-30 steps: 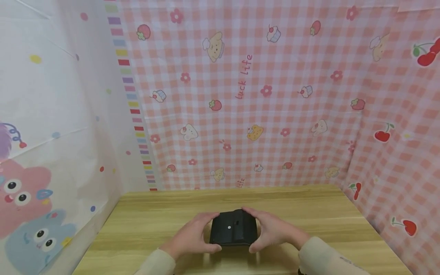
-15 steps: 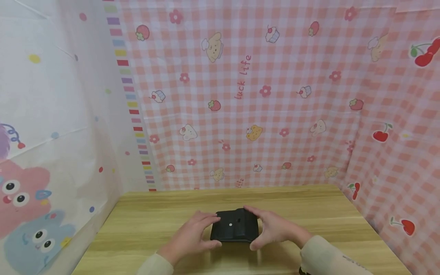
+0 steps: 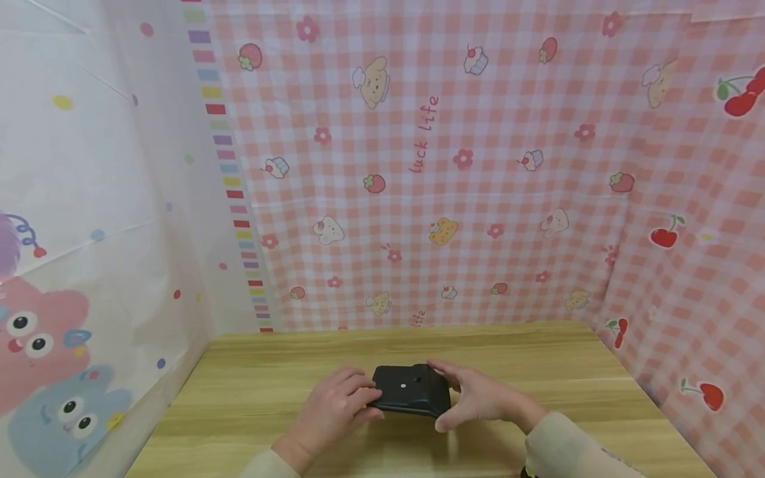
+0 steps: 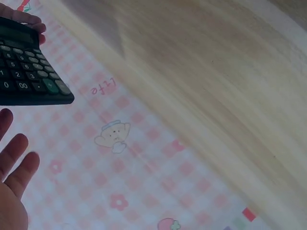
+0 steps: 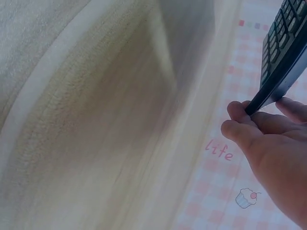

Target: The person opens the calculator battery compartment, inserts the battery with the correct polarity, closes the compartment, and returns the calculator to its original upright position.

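Observation:
A black calculator [image 3: 406,390] is held raised above the wooden table, its back with a small white dot facing the head camera. In the left wrist view the key side of the calculator [image 4: 21,72] shows, with grey keys and one green key. My right hand [image 3: 475,398] spans its right end, fingers at the far edge and thumb at the near edge. In the right wrist view the right hand [image 5: 278,143] pinches the calculator's rim. My left hand [image 3: 331,408] holds the near left corner, fingertips over the back and thumb below. Several left fingers [image 4: 21,177] extend below the calculator's end.
The wooden table [image 3: 269,378] spreads around both hands. A pink checked cloth [image 3: 442,199] hangs behind it and along the right, and a white cartoon-printed cloth [image 3: 119,166] hangs on the left. A cream sleeve [image 3: 568,445] covers the right forearm.
The calculator has tilted and turned slightly, its left end narrowing in view. My left fingers and thumb have drawn together at its near left corner. The right hand has shifted slightly right.

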Motion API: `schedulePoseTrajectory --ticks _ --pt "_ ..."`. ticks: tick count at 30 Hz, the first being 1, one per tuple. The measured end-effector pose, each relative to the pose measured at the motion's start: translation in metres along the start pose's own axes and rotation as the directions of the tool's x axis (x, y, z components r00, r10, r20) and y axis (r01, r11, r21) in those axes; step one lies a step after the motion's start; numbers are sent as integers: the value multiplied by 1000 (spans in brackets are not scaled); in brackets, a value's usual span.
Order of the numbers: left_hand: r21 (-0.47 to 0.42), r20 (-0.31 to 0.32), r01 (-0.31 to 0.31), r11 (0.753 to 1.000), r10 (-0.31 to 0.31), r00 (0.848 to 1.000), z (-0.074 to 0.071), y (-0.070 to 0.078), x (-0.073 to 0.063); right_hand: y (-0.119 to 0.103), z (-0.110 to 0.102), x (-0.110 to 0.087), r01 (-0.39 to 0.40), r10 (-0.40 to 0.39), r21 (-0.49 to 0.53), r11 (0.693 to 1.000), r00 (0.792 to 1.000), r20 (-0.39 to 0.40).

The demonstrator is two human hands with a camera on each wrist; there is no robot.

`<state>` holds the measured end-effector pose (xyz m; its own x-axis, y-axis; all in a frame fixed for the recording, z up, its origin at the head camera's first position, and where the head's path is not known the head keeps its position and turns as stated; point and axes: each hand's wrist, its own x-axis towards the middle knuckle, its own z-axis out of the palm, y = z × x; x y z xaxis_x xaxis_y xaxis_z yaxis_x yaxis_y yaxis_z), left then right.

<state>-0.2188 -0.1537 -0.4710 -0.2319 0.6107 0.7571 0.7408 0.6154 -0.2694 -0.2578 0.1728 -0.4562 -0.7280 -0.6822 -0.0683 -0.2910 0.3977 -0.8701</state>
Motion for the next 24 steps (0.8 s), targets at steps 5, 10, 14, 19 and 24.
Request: schedulePoseTrajectory --ticks 5,10,14,19,24 --pt "6 -21 -42 999 43 999 -1 2 2 5 -1 0 4 -6 58 998 999 33" --pt "-9 14 -50 999 50 999 -2 6 3 7 0 0 -13 7 115 993 998 56" --pt "-8 34 -52 999 52 998 -2 9 3 8 1 0 -18 11 130 991 998 58" --pt "1 64 -43 999 43 997 -1 11 2 9 2 1 -15 6 147 989 998 60" --pt "14 80 -47 999 46 996 0 11 1 9 1 1 -22 12 158 987 998 66"
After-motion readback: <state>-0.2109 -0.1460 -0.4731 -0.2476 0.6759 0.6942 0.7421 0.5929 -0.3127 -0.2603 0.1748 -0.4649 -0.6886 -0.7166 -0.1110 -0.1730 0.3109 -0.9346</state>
